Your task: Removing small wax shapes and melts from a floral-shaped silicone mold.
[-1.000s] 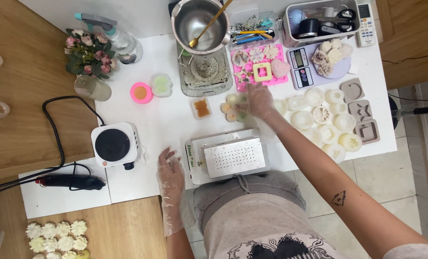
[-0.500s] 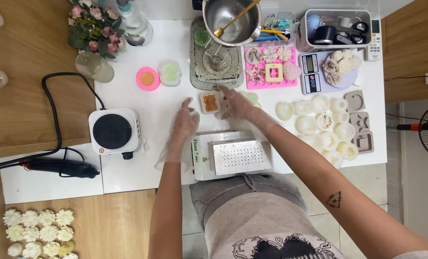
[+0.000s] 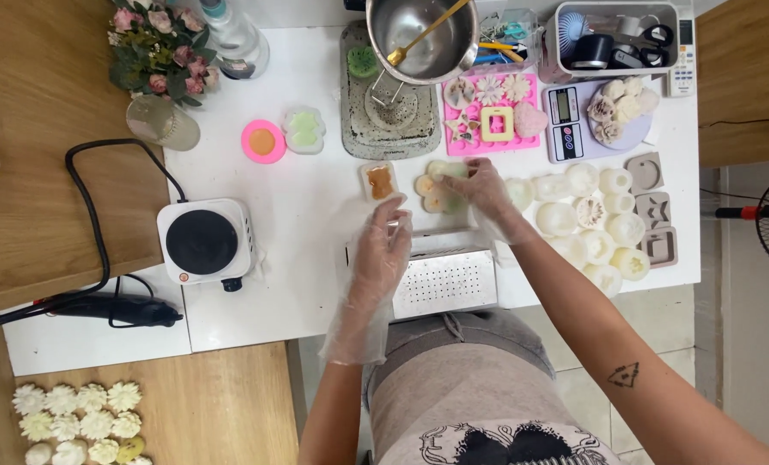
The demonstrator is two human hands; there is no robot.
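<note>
Our right hand [image 3: 475, 185], in a thin clear plastic glove, holds the pale round mold with small cups [image 3: 436, 189] on the white counter [image 3: 316, 250]. Our left hand [image 3: 383, 245], gloved too, hangs loose beside it, holding nothing. A small square cup of brown wax [image 3: 379, 182] sits close, easy to reach. A metal grater tray [image 3: 445, 280] lies under our hands.
</note>
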